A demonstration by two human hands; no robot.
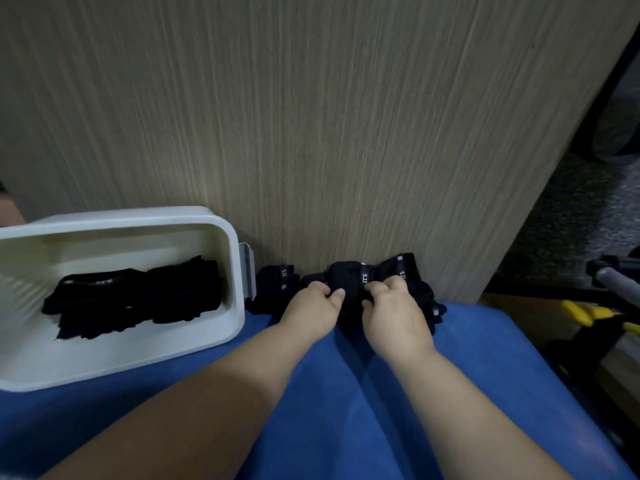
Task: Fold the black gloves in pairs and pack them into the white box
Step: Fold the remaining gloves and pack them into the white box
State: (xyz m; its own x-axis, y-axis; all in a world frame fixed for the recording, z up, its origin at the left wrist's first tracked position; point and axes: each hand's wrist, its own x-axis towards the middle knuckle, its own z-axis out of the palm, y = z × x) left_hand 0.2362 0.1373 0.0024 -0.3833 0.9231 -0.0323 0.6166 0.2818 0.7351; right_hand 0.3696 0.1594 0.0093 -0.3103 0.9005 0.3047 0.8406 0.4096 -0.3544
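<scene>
A heap of black gloves (412, 271) with small white lettering lies on the near edge of the wooden table (311, 116). My left hand (313, 306) and my right hand (393, 308) both pinch one black glove (349, 280) in the middle of the heap, thumbs and fingertips closed on its cloth. Another loose glove (278, 273) lies just left of them. The white box (138, 348) stands at the left with folded black gloves (138, 299) inside it.
A grey clip (248, 271) sticks out of the box's right wall. My blue-clad lap (346, 410) fills the foreground. Right of the table's edge are dark floor, a yellow tool (585, 313) and a grey metal part (613, 275).
</scene>
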